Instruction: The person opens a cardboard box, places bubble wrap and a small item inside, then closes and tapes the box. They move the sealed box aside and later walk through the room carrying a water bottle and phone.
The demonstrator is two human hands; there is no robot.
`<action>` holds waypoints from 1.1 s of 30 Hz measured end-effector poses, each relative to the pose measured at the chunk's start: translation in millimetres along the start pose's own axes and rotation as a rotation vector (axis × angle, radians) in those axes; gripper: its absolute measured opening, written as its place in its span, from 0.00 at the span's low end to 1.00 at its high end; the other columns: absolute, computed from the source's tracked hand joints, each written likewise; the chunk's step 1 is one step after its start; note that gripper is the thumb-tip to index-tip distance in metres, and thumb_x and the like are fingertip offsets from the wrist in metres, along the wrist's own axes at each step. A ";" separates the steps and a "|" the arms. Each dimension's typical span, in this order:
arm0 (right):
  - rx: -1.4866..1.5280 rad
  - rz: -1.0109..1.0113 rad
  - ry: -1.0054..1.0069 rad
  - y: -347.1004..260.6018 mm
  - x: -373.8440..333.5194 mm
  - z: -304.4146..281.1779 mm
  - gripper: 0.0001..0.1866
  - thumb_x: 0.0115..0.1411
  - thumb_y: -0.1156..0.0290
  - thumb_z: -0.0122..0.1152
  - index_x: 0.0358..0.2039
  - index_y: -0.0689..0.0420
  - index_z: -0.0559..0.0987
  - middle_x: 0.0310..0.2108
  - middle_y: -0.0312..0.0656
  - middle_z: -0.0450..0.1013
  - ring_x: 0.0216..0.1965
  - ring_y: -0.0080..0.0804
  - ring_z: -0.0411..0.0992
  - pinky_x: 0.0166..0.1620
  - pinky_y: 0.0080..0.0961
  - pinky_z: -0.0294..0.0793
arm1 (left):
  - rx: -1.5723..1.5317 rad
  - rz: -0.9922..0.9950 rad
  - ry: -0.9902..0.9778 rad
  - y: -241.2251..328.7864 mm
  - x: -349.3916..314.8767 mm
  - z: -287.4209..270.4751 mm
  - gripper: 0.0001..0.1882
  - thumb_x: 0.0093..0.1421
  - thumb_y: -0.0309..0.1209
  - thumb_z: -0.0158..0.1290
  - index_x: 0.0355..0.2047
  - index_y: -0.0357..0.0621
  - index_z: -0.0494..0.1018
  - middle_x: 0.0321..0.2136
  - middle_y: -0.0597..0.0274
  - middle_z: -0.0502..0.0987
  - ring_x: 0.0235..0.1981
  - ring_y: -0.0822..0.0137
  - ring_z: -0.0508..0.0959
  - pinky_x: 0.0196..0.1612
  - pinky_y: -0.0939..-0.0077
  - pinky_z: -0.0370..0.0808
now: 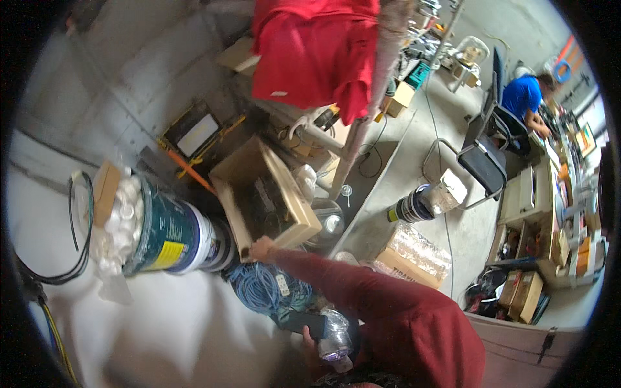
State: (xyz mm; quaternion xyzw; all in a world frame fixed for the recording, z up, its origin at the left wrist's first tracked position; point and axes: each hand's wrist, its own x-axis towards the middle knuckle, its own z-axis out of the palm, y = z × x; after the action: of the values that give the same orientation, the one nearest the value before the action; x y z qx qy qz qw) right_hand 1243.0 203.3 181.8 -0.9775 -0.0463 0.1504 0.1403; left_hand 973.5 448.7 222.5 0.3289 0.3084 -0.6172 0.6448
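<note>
My right arm, in a dark red sleeve, reaches across from the lower right. My right hand (261, 249) is closed on the lower corner of an open tan box (299, 227), which sits tilted; its inside is dark and its contents are hard to make out. Low in the picture, my left hand (309, 337), only partly visible, has its fingers at a dark flat object (301, 323) that looks like a phone. Right beside it is a bundle in clear plastic (336, 336). Below the box, a coil of blue cable (255, 289) lies with a white power strip (283, 285).
Left of the box, a green bucket (169, 226) lies beside white wrapped pieces (123, 220). Red cloth (317, 58) hangs over a metal frame (362, 123). On the right are a taped carton (414, 255), a black chair (482, 168) and a person in blue (521, 97) at a cluttered bench.
</note>
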 end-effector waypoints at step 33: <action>1.061 1.115 0.455 34.5 -627.4 242.4 0.23 0.54 0.53 0.56 0.40 0.60 0.79 0.42 0.58 0.74 0.45 0.57 0.72 0.50 0.44 0.72 | 0.808 -0.171 0.231 -47.1 0.6 111.5 0.36 0.63 0.60 0.31 0.45 0.38 0.71 0.37 0.48 0.79 0.35 0.55 0.81 0.41 0.62 0.78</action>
State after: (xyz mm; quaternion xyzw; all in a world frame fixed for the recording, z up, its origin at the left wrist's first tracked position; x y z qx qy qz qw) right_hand 573.9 150.0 126.3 -0.6664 0.5562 -0.0026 0.4965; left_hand 925.6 357.6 286.2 0.5954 0.1382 -0.6986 0.3720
